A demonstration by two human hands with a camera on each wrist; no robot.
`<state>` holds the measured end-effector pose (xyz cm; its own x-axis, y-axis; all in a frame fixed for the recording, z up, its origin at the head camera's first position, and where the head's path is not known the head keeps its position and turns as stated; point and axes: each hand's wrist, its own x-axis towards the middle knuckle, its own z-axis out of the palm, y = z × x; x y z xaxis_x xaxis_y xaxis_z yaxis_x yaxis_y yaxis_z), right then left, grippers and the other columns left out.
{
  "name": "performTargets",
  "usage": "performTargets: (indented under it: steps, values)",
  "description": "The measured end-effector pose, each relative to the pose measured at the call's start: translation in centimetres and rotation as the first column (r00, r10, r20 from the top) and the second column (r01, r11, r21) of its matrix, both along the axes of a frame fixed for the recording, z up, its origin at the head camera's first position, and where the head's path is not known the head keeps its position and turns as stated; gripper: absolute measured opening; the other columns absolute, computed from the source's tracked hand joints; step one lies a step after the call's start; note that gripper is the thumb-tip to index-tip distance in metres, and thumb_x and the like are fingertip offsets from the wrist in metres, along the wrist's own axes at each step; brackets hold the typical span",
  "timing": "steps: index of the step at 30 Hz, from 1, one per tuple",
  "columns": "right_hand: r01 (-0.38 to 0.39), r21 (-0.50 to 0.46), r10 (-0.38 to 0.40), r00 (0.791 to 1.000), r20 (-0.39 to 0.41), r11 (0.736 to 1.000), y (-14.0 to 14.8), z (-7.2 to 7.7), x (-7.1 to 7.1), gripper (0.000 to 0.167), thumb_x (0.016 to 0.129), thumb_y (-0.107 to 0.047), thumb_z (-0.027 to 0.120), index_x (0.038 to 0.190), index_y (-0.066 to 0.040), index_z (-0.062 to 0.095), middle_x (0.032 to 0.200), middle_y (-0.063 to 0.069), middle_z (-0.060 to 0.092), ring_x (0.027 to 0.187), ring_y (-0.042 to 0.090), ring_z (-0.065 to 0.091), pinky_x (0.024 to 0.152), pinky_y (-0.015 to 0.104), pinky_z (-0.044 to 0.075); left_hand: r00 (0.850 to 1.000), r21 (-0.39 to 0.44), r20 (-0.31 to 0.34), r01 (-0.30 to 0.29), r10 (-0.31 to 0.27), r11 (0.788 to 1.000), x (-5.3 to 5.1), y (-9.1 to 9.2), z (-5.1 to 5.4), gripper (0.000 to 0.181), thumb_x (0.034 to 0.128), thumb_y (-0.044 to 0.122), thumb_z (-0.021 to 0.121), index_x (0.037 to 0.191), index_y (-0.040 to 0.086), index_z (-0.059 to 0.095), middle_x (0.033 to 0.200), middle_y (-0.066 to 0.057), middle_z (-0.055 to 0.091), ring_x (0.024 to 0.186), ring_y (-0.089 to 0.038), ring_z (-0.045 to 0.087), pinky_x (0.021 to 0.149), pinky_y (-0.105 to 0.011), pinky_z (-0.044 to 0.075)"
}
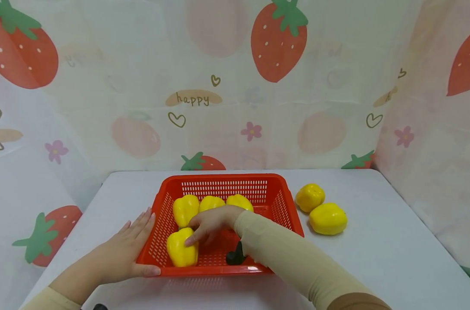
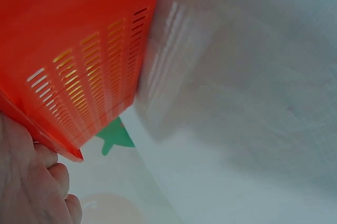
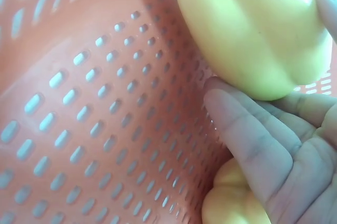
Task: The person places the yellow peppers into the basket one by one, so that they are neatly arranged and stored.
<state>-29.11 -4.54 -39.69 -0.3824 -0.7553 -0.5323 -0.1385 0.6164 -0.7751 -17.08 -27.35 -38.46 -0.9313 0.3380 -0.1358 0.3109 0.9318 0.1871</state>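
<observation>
A red basket (image 1: 219,270) holds several yellow bell peppers. My right hand (image 1: 213,221) reaches into it, thumb and fingers around the front-left pepper (image 1: 180,249). In the right wrist view, the fingers (image 3: 253,134) curve under that pepper (image 3: 253,29), thumb at its far side, and another pepper (image 3: 231,197) shows below. My left hand (image 1: 122,254) lies along the basket's left rim, fingers straight, thumb at the front corner. The left wrist view shows the left hand (image 2: 31,176) against the rim of the basket (image 2: 68,40).
Two more yellow peppers (image 1: 310,197) (image 1: 328,218) lie on the white table (image 1: 374,241), right of the basket. A black object (image 1: 235,255) shows beneath the right wrist. A strawberry-patterned curtain (image 1: 235,86) hangs behind the table.
</observation>
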Motion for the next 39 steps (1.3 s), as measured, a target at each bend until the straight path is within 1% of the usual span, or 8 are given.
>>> performTargets:
  steps: [4, 7, 12, 16, 22, 25, 31, 39]
  values:
    - [-0.011, 0.010, 0.011, 1.000, -0.025, 1.000, -0.19, -0.20, 0.12, 0.039, 0.081, -0.036, 0.068, 0.112, -0.016, 0.055, 0.101, 0.000, 0.057, 0.093, 0.016, 0.056, 0.078, 0.027, 0.052, 1.000, 0.001, -0.001, 0.002, -0.002, 1.000, 0.04, 0.03, 0.03, 0.122, 0.0619, 0.080, 0.052, 0.147, 0.004, 0.007, 0.152, -0.016, 0.008, 0.137, -0.035, 0.013, 0.106, -0.058, 0.014]
    - [-0.036, 0.024, 0.038, 0.996, -0.077, 0.999, -0.31, -0.22, 0.08, 0.038, 0.081, -0.036, 0.068, 0.110, -0.016, 0.055, 0.100, 0.000, 0.056, 0.092, 0.015, 0.054, 0.077, 0.025, 0.051, 1.000, 0.004, 0.001, 0.000, 0.000, 1.000, 0.05, 0.06, 0.12, 0.122, 0.0622, 0.079, 0.052, 0.146, 0.004, 0.007, 0.152, -0.017, 0.008, 0.137, -0.035, 0.013, 0.106, -0.059, 0.015]
    - [-0.079, 0.067, 0.091, 0.978, -0.188, 0.995, -0.50, -0.32, -0.12, 0.039, 0.078, -0.041, 0.069, 0.106, -0.017, 0.055, 0.097, -0.002, 0.056, 0.092, 0.013, 0.050, 0.078, 0.023, 0.047, 1.000, 0.001, -0.002, 0.003, -0.003, 1.000, 0.09, 0.05, 0.10, 0.122, 0.0621, 0.080, 0.052, 0.147, 0.004, 0.008, 0.152, -0.016, 0.008, 0.137, -0.035, 0.013, 0.106, -0.058, 0.015]
    - [-0.083, 0.070, 0.097, 0.970, -0.222, 0.994, -0.61, -0.46, -0.18, 0.041, 0.078, -0.041, 0.069, 0.106, -0.016, 0.055, 0.095, -0.002, 0.057, 0.090, 0.013, 0.050, 0.077, 0.023, 0.046, 1.000, -0.003, -0.001, 0.006, -0.006, 1.000, 0.08, 0.00, 0.07, 0.122, 0.0619, 0.080, 0.052, 0.147, 0.004, 0.008, 0.152, -0.016, 0.008, 0.138, -0.034, 0.013, 0.106, -0.058, 0.015]
    - [-0.068, 0.050, 0.076, 0.980, -0.186, 0.996, -0.52, -0.61, -0.25, 0.040, 0.078, -0.039, 0.070, 0.106, -0.014, 0.056, 0.095, -0.001, 0.058, 0.089, 0.013, 0.053, 0.076, 0.023, 0.048, 1.000, -0.005, -0.001, 0.003, -0.003, 1.000, 0.03, -0.07, -0.01, 0.122, 0.0615, 0.080, 0.052, 0.147, 0.005, 0.008, 0.152, -0.016, 0.008, 0.137, -0.034, 0.013, 0.106, -0.058, 0.015]
    - [-0.056, 0.059, 0.065, 0.986, -0.153, 0.997, -0.33, -0.45, -0.20, 0.041, 0.077, -0.039, 0.071, 0.108, -0.016, 0.055, 0.098, -0.002, 0.059, 0.092, 0.013, 0.053, 0.078, 0.024, 0.048, 1.000, -0.010, -0.004, 0.005, -0.006, 1.000, 0.01, -0.07, -0.12, 0.122, 0.0612, 0.081, 0.051, 0.147, 0.005, 0.008, 0.152, -0.015, 0.007, 0.137, -0.034, 0.013, 0.106, -0.058, 0.015]
    - [-0.033, 0.077, 0.044, 0.990, -0.136, 0.996, 0.04, -0.32, -0.13, 0.042, 0.074, -0.038, 0.074, 0.106, -0.017, 0.054, 0.098, -0.001, 0.057, 0.092, 0.014, 0.053, 0.077, 0.027, 0.049, 1.000, -0.015, -0.012, 0.014, -0.015, 1.000, 0.00, -0.02, -0.08, 0.123, 0.0612, 0.082, 0.049, 0.147, 0.005, 0.007, 0.152, -0.016, 0.007, 0.138, -0.034, 0.013, 0.106, -0.058, 0.015]
    - [-0.026, 0.037, 0.027, 0.999, -0.045, 0.999, -0.04, -0.61, -0.05, 0.041, 0.078, -0.034, 0.072, 0.108, -0.015, 0.053, 0.099, 0.002, 0.058, 0.092, 0.016, 0.055, 0.077, 0.027, 0.050, 1.000, -0.014, -0.014, 0.013, -0.013, 1.000, 0.21, -0.06, -0.02, 0.122, 0.0612, 0.081, 0.050, 0.147, 0.005, 0.008, 0.152, -0.016, 0.008, 0.137, -0.035, 0.014, 0.106, -0.058, 0.015]
